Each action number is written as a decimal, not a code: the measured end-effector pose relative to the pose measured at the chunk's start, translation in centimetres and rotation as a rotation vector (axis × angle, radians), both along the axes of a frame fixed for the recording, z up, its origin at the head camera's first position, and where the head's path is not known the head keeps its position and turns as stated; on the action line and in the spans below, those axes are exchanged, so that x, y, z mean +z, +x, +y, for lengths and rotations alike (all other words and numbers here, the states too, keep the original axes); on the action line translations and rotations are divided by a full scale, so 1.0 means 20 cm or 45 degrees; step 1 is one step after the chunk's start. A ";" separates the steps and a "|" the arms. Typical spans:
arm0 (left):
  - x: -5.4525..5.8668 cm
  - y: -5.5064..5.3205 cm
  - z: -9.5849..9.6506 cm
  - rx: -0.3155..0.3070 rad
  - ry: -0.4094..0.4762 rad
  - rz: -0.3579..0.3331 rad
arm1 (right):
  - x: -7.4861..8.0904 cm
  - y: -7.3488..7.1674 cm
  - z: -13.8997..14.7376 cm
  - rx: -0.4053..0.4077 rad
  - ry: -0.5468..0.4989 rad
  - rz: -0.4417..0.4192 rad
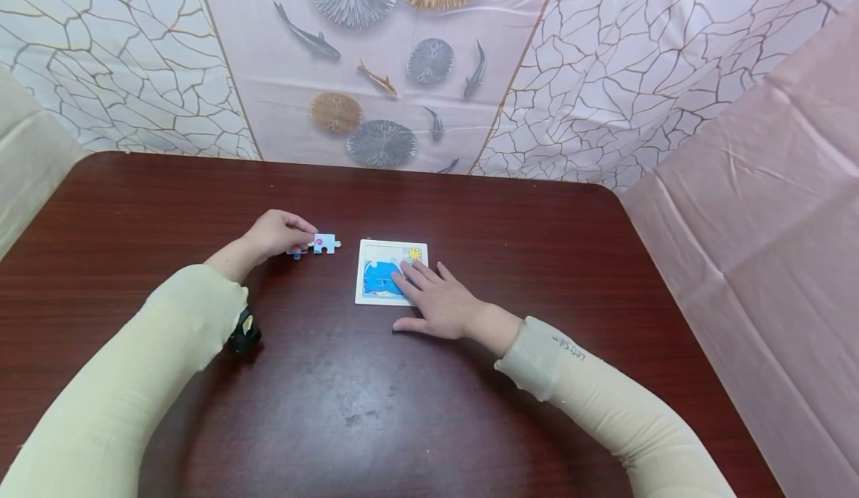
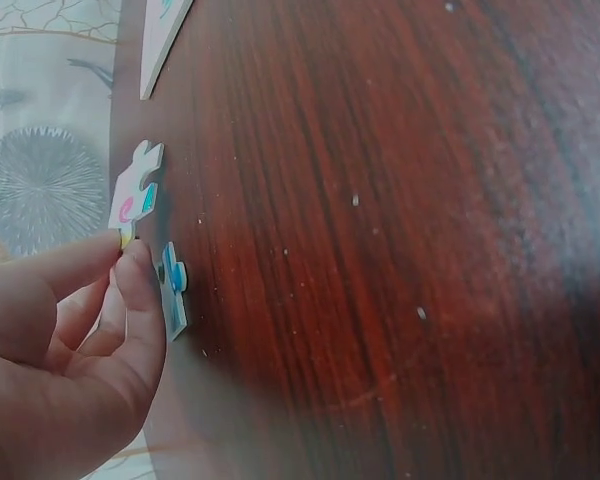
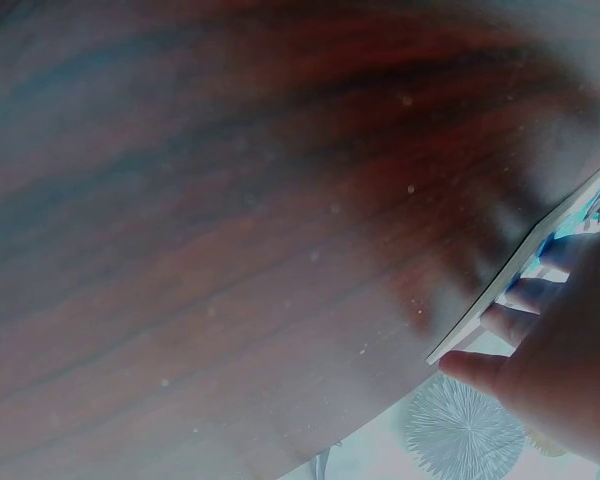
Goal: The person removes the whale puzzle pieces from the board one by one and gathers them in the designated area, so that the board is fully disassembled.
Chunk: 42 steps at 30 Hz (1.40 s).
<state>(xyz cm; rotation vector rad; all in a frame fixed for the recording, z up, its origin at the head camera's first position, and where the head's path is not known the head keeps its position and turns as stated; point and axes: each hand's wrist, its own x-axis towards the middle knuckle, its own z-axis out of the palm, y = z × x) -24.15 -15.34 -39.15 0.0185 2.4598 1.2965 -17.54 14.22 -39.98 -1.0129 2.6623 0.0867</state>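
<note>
My left hand (image 1: 274, 234) pinches a light blue jigsaw piece (image 1: 325, 243) with a pink swirl between thumb and fingertips. In the left wrist view that same piece (image 2: 133, 197) is held by its end, above the table surface. Another blue puzzle piece (image 2: 173, 290) lies just beneath the hand, partly hidden by it in the head view. To the right is a white-framed puzzle board (image 1: 359, 289) showing a blue whale and a yellow sun. My right hand (image 1: 446, 304) lies over its right side with fingers spread, covering part of the picture.
The dark red-brown wooden table (image 1: 349, 423) runs back to a patterned cloth (image 1: 282, 80) hung behind it. A small black device (image 1: 245, 332) sits at my left wrist by the sleeve cuff. Pale cloth (image 1: 758, 207) hangs along the right side.
</note>
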 end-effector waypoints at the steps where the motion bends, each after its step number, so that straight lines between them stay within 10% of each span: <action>1: 0.00 0.00 0.00 0.002 -0.003 0.001 | 0.00 0.00 0.00 -0.001 -0.002 0.002; 27: 0.04 0.00 0.00 0.010 -0.054 0.078 | 0.02 0.00 -0.01 -0.002 -0.009 -0.012; 42: 0.04 -0.01 0.21 -0.039 0.093 0.023 | 0.00 0.00 0.04 -0.033 -0.026 -0.027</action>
